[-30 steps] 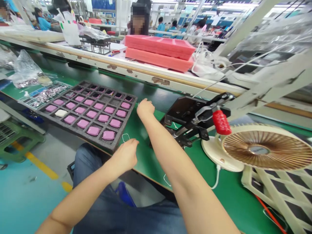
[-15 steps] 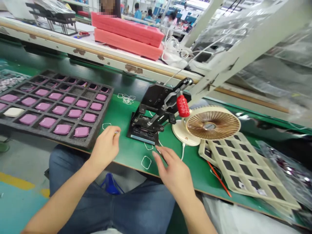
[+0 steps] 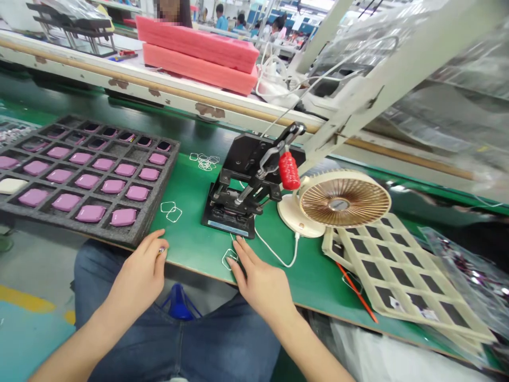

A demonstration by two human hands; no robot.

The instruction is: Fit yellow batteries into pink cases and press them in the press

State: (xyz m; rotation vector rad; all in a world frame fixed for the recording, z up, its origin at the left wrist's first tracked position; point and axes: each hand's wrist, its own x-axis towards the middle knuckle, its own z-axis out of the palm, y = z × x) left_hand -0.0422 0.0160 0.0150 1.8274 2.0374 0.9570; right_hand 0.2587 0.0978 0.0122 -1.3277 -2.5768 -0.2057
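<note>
My left hand (image 3: pixel 143 268) is closed at the table's front edge, beside the dark foam tray (image 3: pixel 137 233). A small thing with a shiny, yellowish tip (image 3: pixel 161 250) pokes out between its fingers; its kind is unclear. My right hand (image 3: pixel 264 284) has its fingers stretched out on the green table, fingertips at a thin white rounded-square ring (image 3: pixel 229 259). Part of the rings there is hidden under the fingers. Just beyond the fingertips stands a black toggle-clamp press (image 3: pixel 242 185) with a red handle (image 3: pixel 289 171). Two more white rings (image 3: pixel 174 214) lie overlapping left of the press.
Pink rounded-square cases (image 3: pixel 123 216) fill many pockets of the foam tray. A heap of white rings (image 3: pixel 207 162) lies behind. Right of the press are a cream fan (image 3: pixel 344 201), its white cable (image 3: pixel 294 260), beige trays (image 3: pixel 397 265) and an orange stick (image 3: pixel 358 294).
My left hand has drawn back toward the table edge, and a second ring now lies by the one at left. My right hand has shifted left, over the rings before the press.
</note>
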